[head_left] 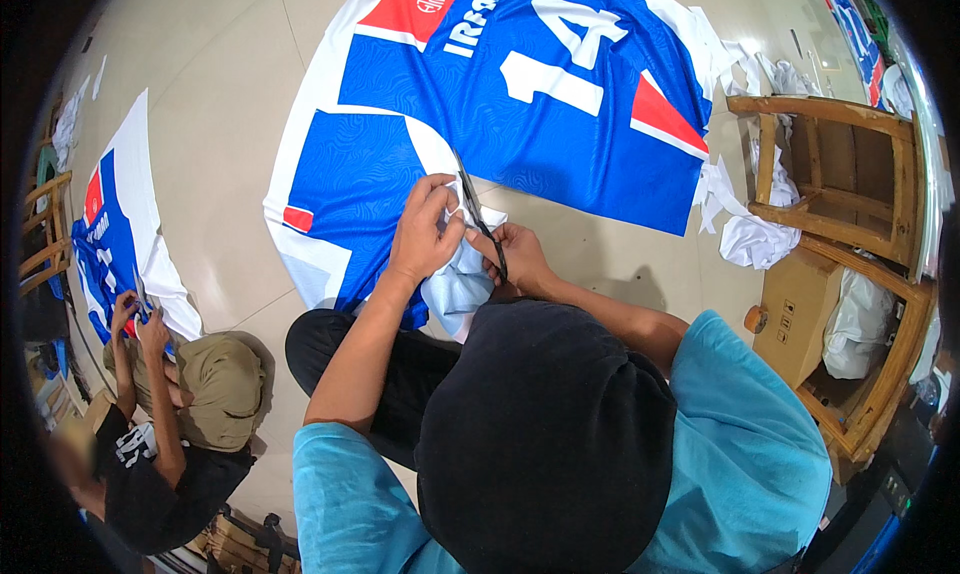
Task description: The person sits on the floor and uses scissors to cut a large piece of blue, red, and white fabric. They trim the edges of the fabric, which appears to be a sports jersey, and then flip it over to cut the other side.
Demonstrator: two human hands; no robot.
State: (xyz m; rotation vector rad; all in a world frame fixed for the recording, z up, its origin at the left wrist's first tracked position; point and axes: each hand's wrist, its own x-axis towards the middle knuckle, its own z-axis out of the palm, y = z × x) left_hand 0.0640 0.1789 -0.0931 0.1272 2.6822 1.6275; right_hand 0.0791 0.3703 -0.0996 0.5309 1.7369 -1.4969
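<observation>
Printed sheets: two in view. One large blue, white and red printed fabric sheet (pixel 520 84) lies spread on the floor (pixel 220 94) straight ahead; a second, smaller sheet (pixel 115 224) of the same colours lies far to the left.
Scissors: one dark pair (pixel 480 219), blades pointing away toward the far side, at the near edge of the large sheet.
Left hand: (pixel 428 226) forearm reaches forward from the lower edge, wrist bent, fingers clenched round a bunched white and pale blue fold of the sheet's near edge.
Right hand: (pixel 518 256) comes in from the right, just beside the left hand, closed round the scissor handles; the blades stand between the two hands.
Scrap pieces: several white offcuts (pixel 750 229) lie on the floor to the right, near one wooden chair (pixel 850 174).
Cardboard box: one (pixel 795 314), beside the chair.
Other person: one, seated at the near left, both hands (pixel 140 319) raised at the second sheet; what they grip is too small to tell.
</observation>
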